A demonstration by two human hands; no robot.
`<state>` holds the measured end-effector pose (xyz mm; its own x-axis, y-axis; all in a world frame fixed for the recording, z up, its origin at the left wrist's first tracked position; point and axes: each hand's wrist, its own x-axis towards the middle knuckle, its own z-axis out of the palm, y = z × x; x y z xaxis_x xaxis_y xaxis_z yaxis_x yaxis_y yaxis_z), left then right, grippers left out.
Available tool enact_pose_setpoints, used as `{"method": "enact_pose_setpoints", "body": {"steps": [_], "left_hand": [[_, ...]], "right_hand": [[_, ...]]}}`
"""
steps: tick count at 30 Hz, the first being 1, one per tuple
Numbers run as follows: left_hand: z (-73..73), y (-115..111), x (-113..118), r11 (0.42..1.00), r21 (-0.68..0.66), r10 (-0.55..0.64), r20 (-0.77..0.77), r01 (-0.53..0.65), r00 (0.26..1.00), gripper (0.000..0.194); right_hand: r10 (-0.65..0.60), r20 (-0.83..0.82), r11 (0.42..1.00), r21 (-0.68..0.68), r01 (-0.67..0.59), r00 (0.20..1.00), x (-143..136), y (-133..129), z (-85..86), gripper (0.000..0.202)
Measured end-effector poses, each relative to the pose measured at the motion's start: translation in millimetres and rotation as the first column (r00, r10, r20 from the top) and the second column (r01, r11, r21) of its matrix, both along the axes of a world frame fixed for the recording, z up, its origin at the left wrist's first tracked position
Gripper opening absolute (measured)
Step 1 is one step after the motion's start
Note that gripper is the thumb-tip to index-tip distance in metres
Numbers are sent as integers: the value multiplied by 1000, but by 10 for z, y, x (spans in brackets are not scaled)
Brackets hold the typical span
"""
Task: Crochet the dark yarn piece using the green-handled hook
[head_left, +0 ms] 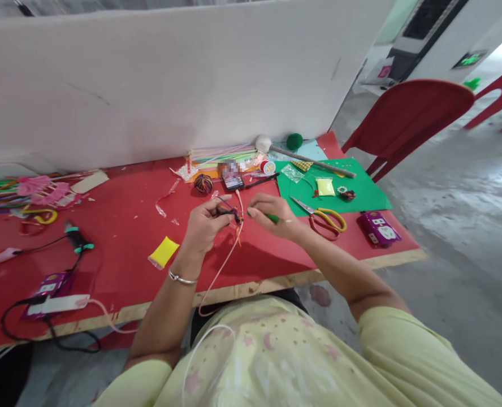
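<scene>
In the head view, my left hand [204, 223] pinches a small dark piece of yarn work [235, 215] between thumb and fingers; a bit of orange [239, 236] hangs below it. My right hand [274, 216] is closed around a green-handled crochet hook [272, 218], its tip pointing left at the yarn work. Whether the tip is inside the loops is too small to tell. Beyond my hands lie a multicoloured yarn ball [203, 183] and a phone [233, 176] with a pink cable [223, 264] running down past the yarn work.
Scissors [319, 217] lie right of my right hand, near a purple box [379, 229]. A green sheet [361, 189] holds a yellow packet [325, 187]. Another yellow packet [163, 252] lies left. A glue gun [76, 236] and cords are farther left. A white partition [158, 85] stands behind the red table [128, 226].
</scene>
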<state>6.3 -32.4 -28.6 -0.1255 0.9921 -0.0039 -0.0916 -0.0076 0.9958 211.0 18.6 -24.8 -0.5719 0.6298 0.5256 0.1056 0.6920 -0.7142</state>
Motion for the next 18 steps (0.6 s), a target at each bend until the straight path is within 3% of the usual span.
{"method": "enact_pose_setpoints", "body": {"steps": [3,7,10,15,18], "left_hand": [[-33,5,19,1000,9,-22,75,21,997,58],[-71,6,40,999,-2,-35,93,36,995,53],[-64,4,45,999,-8,-35,109,36,993,52],[-70,3,72,1000,15,8,98,-9,995,51],[-64,2,124,998,13,57,152,-59,987,52]], "right_hand": [[-63,-54,998,13,63,997,-27,-172,-99,35],[-171,-130,974,-172,148,977,-16,-241,-133,46],[-187,-141,961,-229,151,972,-15,-240,-105,46],[-213,-156,974,-114,196,965,-75,-290,-156,44],[-275,-112,950,122,288,955,-118,-339,-293,31]]}}
